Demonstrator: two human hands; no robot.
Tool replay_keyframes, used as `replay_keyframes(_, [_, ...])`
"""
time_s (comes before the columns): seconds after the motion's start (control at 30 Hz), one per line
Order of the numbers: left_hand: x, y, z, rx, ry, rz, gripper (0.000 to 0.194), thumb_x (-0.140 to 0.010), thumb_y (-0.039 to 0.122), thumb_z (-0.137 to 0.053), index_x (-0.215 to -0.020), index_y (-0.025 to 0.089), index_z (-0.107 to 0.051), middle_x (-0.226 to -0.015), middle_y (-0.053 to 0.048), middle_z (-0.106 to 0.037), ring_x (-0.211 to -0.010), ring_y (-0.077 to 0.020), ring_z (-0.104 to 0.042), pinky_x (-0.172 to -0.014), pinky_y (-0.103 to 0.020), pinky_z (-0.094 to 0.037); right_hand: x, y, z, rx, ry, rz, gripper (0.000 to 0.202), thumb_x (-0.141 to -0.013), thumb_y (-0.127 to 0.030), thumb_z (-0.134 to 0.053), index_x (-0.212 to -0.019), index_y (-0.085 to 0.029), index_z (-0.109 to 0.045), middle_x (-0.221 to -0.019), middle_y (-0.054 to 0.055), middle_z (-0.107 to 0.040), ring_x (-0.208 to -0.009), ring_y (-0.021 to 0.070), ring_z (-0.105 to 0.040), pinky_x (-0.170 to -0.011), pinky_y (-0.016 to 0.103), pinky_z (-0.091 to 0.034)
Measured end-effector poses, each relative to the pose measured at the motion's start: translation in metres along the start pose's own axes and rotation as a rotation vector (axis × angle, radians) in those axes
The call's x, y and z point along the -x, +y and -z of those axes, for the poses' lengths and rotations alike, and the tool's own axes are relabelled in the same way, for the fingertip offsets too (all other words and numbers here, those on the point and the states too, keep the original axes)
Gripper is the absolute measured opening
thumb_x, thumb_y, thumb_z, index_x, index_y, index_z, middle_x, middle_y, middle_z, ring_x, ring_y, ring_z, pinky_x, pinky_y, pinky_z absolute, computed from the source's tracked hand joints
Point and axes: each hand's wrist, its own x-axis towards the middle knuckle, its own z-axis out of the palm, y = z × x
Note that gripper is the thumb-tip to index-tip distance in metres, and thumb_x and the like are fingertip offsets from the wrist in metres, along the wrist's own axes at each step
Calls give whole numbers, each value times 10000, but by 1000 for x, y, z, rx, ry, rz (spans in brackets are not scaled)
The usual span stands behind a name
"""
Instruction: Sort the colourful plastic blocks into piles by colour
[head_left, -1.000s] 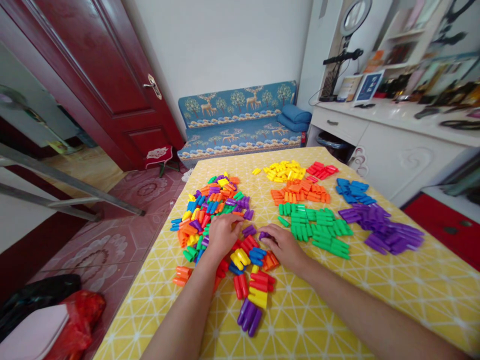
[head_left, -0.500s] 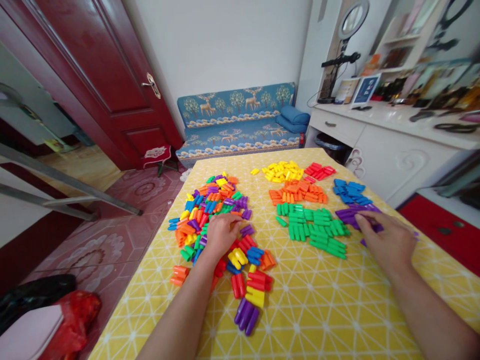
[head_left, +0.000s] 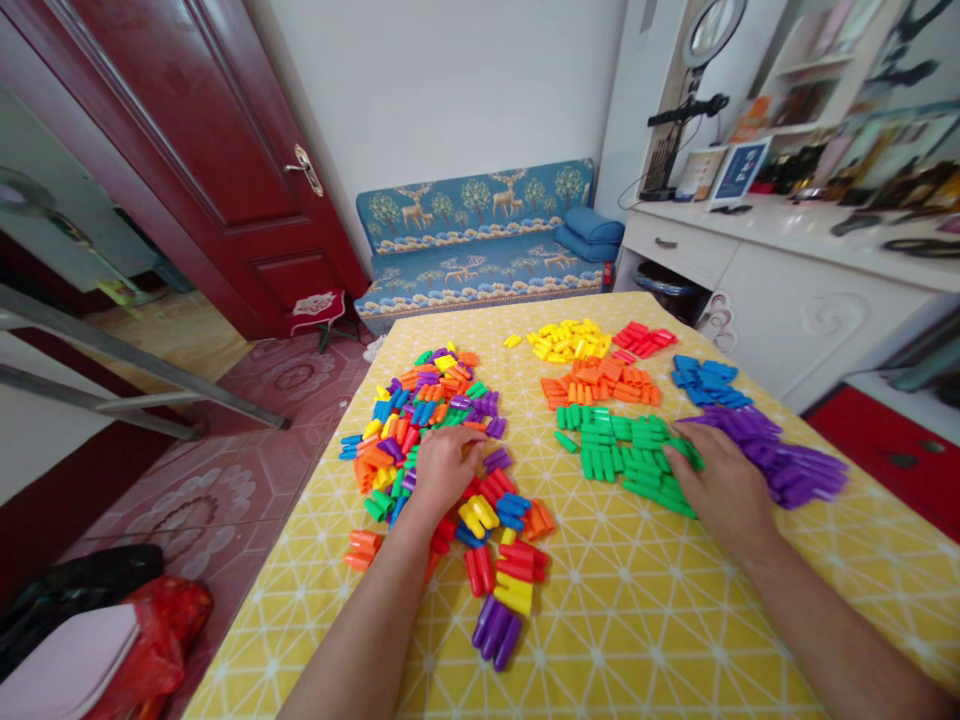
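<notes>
Over the mixed-colour pile of small plastic blocks (head_left: 416,410), on the left of the table, my left hand (head_left: 448,465) rests with bent fingers closed together. Whatever lies in its fingertips is too hidden to name. My right hand (head_left: 720,480) is between the green blocks (head_left: 634,450) and the purple blocks (head_left: 802,460). Its thumb and forefinger are apart over the right edge of the green group, and its other fingers are partly hidden. The blocks look like short joined tubes with rounded ends.
Yellow blocks (head_left: 570,340), red blocks (head_left: 643,338), orange blocks (head_left: 600,380) and blue blocks (head_left: 703,380) lie in separate groups on the yellow patterned tablecloth (head_left: 615,610). Beyond stand a blue sofa (head_left: 480,240) and a white dresser (head_left: 795,290).
My right hand has moved left from the purple blocks to the edge of the green ones, uncovering more of the purple group. My left hand stays at the mixed pile.
</notes>
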Motion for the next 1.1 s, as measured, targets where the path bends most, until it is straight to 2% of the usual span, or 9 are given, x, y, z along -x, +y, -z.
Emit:
replay_keyframes(0.1, [0,0,0,7,-1,2,181,-850,237,-586,-957,251,-731,-997,-18,-745,-925,-200,-661,-814,-317,-469,3,-5,-12,-19,-53,-1,464,-906,-429,-473,-1279,-163,-542,-1231,135,-595,-1132,283,-564,-975,443,-462])
replay_keyframes(0.2, [0,0,-1,6,3,0,177,-851,239,-583,-951,248,-729,-992,-16,-745,-929,-203,-660,-809,-319,-467,4,-8,-20,-66,-83,12,476,-907,-452,-473,-1276,-161,-548,-1277,140,-567,-1176,286,-538,-997,457,-446])
replay_keyframes(0.47, [-1,1,-1,4,-4,5,181,-853,242,-582,-962,254,-727,-1003,-17,-744,-937,-203,-661,-821,-321,-468,-7,-26,-16,-115,-52,125,313,-892,-421,-527,-1114,-236,-649,-1176,80,-629,-1114,270,-563,-962,468,-443])
replay_keyframes(0.57, [0,1,0,14,-10,2,183,-857,247,-581,-967,254,-727,-1021,-18,-741,-952,-201,-660,-837,-317,-468,-22,-39,-18,-110,-131,241,323,-875,-415,-559,-1145,-262,-648,-1248,68,-608,-1179,288,-519,-1002,506,-399])
replay_keyframes(0.67, [0,0,0,21,-3,-1,185,-862,246,-575,-965,253,-729,-1011,-19,-743,-941,-198,-663,-826,-310,-473,-35,-53,-29,-135,-266,351,429,-848,-435,-596,-1246,-274,-603,-1314,66,-576,-1222,295,-489,-1024,515,-386])
replay_keyframes(0.77, [1,-1,0,21,9,2,192,-864,235,-569,-965,258,-730,-999,-15,-745,-930,-195,-667,-813,-306,-480,-40,-65,-42,-94,-354,378,553,-828,-475,-613,-1340,-283,-530,-1423,68,-484,-1298,331,-417,-1036,554,-362])
replay_keyframes(0.83, [1,0,0,22,14,2,194,-866,234,-566,-968,260,-729,-998,-9,-746,-931,-195,-668,-810,-307,-481,-39,-69,-49,-71,-382,387,552,-826,-494,-610,-1334,-290,-539,-1452,66,-451,-1323,349,-384,-1034,575,-350])
replay_keyframes(1.0, [0,1,1,14,3,5,188,-866,244,-568,-959,254,-731,-1002,-11,-747,-935,-199,-668,-804,-308,-481,-40,-70,-44,-138,-384,409,353,-827,-479,-616,-1113,-288,-691,-1342,62,-561,-1224,318,-488,-994,545,-383])
replay_keyframes(1.1, [0,1,1,11,-3,9,190,-864,240,-569,-962,254,-731,-1003,-16,-746,-941,-200,-667,-808,-306,-481,-39,-66,-30,-203,-344,397,332,-837,-462,-615,-1112,-289,-680,-1194,47,-655,-1116,272,-569,-984,504,-392])
